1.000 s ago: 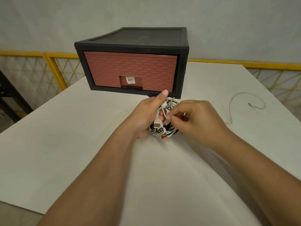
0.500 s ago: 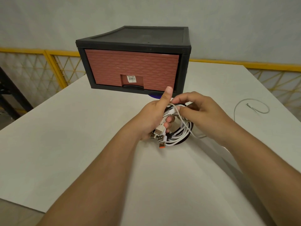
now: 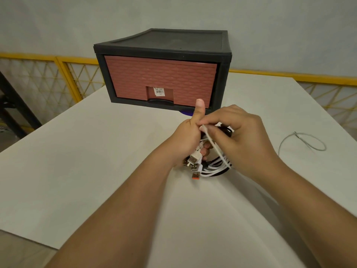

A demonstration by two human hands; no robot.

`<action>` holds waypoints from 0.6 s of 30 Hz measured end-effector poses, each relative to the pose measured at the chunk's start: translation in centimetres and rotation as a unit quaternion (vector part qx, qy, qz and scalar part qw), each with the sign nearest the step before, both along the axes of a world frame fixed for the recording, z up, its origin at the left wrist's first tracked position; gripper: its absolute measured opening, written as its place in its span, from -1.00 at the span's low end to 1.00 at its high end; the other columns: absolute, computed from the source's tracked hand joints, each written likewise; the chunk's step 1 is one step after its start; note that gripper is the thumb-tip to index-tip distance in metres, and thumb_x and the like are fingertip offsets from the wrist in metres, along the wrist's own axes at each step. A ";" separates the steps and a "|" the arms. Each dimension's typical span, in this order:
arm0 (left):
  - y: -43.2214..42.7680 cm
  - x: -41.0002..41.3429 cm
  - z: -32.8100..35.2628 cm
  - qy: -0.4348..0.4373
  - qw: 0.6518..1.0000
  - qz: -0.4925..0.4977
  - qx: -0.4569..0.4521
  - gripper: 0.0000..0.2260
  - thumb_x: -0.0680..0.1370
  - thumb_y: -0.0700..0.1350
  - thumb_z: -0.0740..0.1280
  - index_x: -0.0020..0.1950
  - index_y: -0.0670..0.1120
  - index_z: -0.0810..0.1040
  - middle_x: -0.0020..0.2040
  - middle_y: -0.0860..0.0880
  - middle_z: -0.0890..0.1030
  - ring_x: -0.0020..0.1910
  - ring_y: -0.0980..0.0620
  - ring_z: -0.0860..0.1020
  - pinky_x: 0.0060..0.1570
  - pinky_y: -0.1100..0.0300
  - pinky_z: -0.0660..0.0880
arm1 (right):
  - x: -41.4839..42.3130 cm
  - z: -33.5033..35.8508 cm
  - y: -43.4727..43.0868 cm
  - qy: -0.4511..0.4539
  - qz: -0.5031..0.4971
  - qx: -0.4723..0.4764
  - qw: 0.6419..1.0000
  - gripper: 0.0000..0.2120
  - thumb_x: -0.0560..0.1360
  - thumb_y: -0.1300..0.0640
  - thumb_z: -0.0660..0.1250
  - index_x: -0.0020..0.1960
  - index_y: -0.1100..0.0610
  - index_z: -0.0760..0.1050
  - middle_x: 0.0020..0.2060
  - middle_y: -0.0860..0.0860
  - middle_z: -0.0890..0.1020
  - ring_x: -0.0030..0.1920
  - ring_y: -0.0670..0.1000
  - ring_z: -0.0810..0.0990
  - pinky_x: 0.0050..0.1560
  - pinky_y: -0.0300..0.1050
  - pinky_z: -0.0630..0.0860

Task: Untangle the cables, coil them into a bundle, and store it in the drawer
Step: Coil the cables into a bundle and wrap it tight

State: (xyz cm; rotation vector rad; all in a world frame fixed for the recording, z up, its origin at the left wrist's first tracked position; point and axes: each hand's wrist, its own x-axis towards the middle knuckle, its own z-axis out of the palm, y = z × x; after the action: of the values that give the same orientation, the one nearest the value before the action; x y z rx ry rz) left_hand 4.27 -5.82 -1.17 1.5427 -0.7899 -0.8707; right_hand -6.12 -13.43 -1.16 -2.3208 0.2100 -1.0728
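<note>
Matt plastic drawer unit (image 3: 162, 47) with ribbed front; smooth matt table (image 3: 77, 161).

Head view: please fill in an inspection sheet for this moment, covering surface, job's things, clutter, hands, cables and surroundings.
Surface: white table, flat and matte.
Job's things: cable bundle coiled and held in front of the drawer, which is closed.
Clutter: loose grey wire looped on the table at the right; purple thing peeking from under the drawer unit, cannot tell what.
Hands: left hand grips the bundle, thumb up; right hand pinches a white strand across the coil.
Cables: white and black loops; plugs stick out towards the camera, one orange-tipped.
Surroundings: yellow railing, grey wall.
</note>
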 end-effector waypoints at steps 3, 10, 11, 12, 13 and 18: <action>0.1 0.2 0.0 -0.009 1.000 0.011 -0.004 -0.24 0.59 0.36 -0.16 -0.58 -0.02 0.46 -0.50 -0.06 0.48 -0.45 0.00 0.47 -0.46 0.32 0.46 | -0.1 -0.1 -0.8 0.023 0.038 -0.054 0.998 -0.86 0.44 0.21 0.38 -0.03 0.09 0.67 -0.14 -0.08 0.65 -0.03 -0.03 0.55 0.01 -0.17 0.47; 0.1 0.4 0.2 -0.004 0.999 0.024 0.027 -0.44 0.61 0.34 -0.13 -0.07 0.08 0.57 -0.50 -0.02 0.57 -0.50 0.06 0.50 -0.41 0.25 0.55 | -0.9 0.3 -2.0 0.101 0.100 -0.018 0.990 -0.82 0.45 0.30 0.42 -0.01 0.10 0.68 0.00 0.00 0.52 -0.01 -0.11 0.56 0.04 -0.41 0.42; 0.1 0.5 0.1 -0.005 0.999 0.024 0.023 -0.45 0.61 0.34 -0.13 -0.07 0.09 0.56 -0.53 0.00 0.55 -0.53 0.08 0.48 -0.39 0.23 0.55 | -1.0 0.3 -2.1 0.106 0.099 -0.019 0.989 -0.81 0.46 0.27 0.39 0.02 0.08 0.68 0.01 -0.02 0.52 0.00 -0.12 0.56 0.04 -0.40 0.41; 0.1 0.5 0.1 -0.005 1.000 0.024 0.020 -0.45 0.61 0.33 -0.13 -0.06 0.09 0.56 -0.54 0.01 0.53 -0.54 0.09 0.47 -0.37 0.22 0.55 | -0.9 0.3 -2.1 0.106 0.097 -0.011 0.989 -0.81 0.47 0.24 0.38 0.03 0.06 0.68 0.01 -0.03 0.53 0.00 -0.11 0.56 0.03 -0.39 0.41; 0.1 0.5 0.1 -0.006 1.000 0.023 0.017 -0.45 0.61 0.33 -0.12 -0.04 0.08 0.57 -0.53 0.01 0.53 -0.54 0.10 0.47 -0.37 0.22 0.55 | -0.9 0.3 -2.1 0.104 0.095 0.003 0.990 -0.82 0.47 0.24 0.40 0.02 0.05 0.68 0.00 -0.03 0.53 -0.01 -0.11 0.56 0.02 -0.39 0.42; -0.2 0.7 -0.1 -0.060 0.996 0.030 0.053 -0.38 0.61 0.32 -0.11 0.30 -0.01 0.55 -0.22 0.05 0.59 -0.33 0.26 0.52 -0.37 0.43 0.46 | -0.7 0.4 -1.7 0.112 0.097 0.145 0.978 -0.86 0.38 0.26 0.50 -0.13 0.03 0.68 -0.06 -0.05 0.49 -0.04 -0.17 0.52 0.02 -0.42 0.39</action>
State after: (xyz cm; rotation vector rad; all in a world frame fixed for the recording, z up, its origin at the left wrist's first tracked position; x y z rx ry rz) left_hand 4.93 -6.00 -1.23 1.7163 -0.7897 -0.7930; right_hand -6.80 -15.17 -0.79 -2.1410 0.2047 -0.6382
